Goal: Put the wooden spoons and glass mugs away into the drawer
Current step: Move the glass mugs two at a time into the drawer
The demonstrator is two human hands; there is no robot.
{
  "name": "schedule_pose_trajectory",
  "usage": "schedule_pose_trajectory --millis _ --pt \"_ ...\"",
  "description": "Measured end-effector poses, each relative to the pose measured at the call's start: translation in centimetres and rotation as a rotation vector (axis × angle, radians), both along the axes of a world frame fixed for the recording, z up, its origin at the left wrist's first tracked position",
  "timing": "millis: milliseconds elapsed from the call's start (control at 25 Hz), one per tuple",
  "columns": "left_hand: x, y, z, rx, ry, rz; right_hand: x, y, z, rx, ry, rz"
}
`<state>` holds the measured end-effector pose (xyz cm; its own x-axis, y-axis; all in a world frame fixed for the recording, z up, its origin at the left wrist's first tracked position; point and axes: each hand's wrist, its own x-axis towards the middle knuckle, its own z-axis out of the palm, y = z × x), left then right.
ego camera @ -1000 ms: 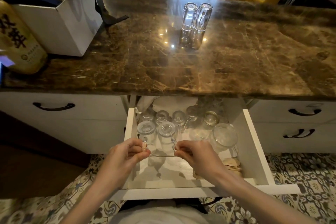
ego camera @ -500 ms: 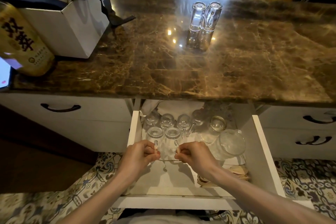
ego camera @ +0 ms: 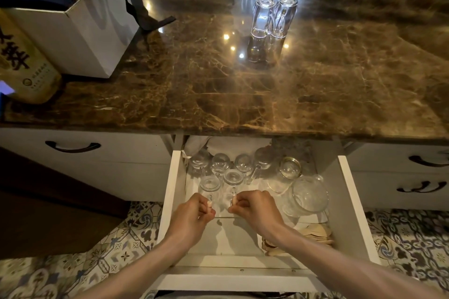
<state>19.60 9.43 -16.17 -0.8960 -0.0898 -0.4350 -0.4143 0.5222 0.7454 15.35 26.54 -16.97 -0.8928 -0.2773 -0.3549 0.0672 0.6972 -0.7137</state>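
Observation:
The white drawer [ego camera: 349, 204] stands pulled out below the marble counter. Inside it, my left hand [ego camera: 192, 218] pinches the handle of one glass mug [ego camera: 210, 183], and my right hand [ego camera: 255, 211] pinches the handle of a second glass mug [ego camera: 233, 177] beside it. Both mugs stand upside down on the drawer floor, in front of a back row of several upside-down mugs [ego camera: 221, 162]. Wooden spoons [ego camera: 313, 233] lie in the drawer's near right corner, partly hidden by my right forearm. Two more glass mugs [ego camera: 273, 17] stand upside down on the counter.
A glass jar [ego camera: 289, 170] and a round glass vessel [ego camera: 308, 196] fill the drawer's right side. On the marble counter [ego camera: 194, 85], a white paper bag [ego camera: 80, 36] and a tan labelled bottle [ego camera: 21, 68] stand at the left. Shut drawers flank the pulled-out one.
Both hands have pushed the two mugs a little further back in the drawer, closer to the back row. My head has tilted so the drawer sits lower in view.

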Motion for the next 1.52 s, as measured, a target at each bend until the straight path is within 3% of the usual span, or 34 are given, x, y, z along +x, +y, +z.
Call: schedule_pose_trajectory --millis 400,840,1200,1520 --pt "-0.6 0.0 -1.5 0.025 0.048 0.125 0.3 -0.9 -1.5 -0.067 -0.035 -0.03" --pt "-1.1 0.9 -3.2 0.224 -0.207 0.354 0.2 -1.0 -3.3 -0.011 -0.035 -0.028" --pt "-1.3 0.8 -2.6 0.124 -0.284 0.25 -0.1 -1.3 -4.2 0.139 -0.01 0.0" --pt "-1.4 0.9 -2.5 0.129 -0.288 0.276 -0.1 -1.1 -4.0 0.124 -0.03 -0.001"
